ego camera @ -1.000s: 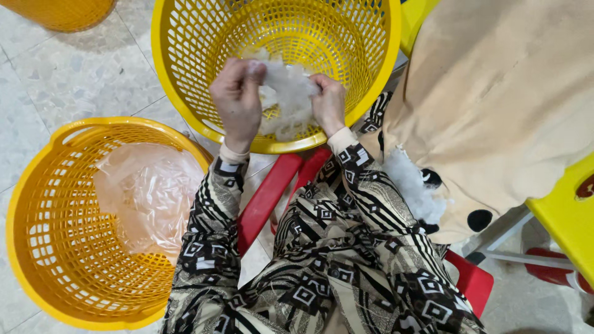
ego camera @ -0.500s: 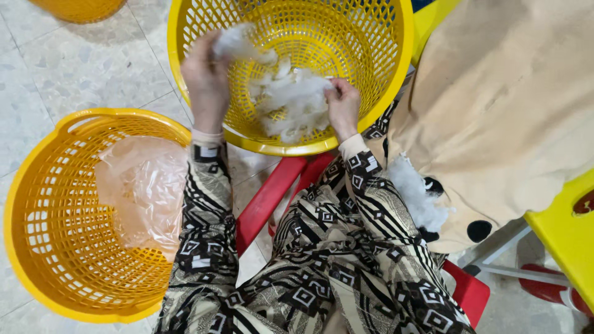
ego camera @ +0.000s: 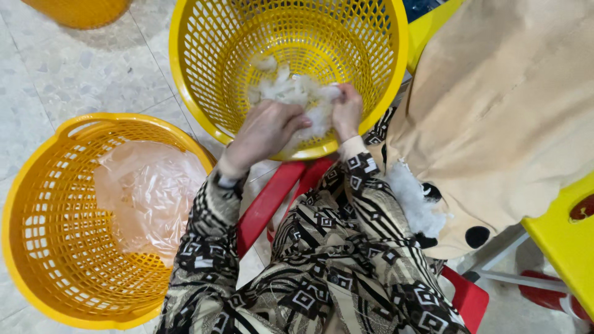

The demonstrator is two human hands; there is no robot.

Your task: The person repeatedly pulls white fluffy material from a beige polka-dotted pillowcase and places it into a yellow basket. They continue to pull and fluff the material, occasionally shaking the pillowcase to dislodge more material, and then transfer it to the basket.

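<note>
Near-left yellow basket (ego camera: 37, 247) holding clear plastic (ego camera: 148, 192); floor tiles (ego camera: 93, 80) lying open between baskets. Left hand (ego camera: 263, 133) and right hand (ego camera: 346, 111) are pinching white stuffing (ego camera: 291, 89), fingers curled into it, inside far basket's rim (ego camera: 185, 99); tan fabric (ego camera: 507, 111) crowding right.

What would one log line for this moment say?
left hand: gripping white stuffing | right hand: gripping same clump | place: over front yellow basket | beside: basket holding clear plastic bag
</note>
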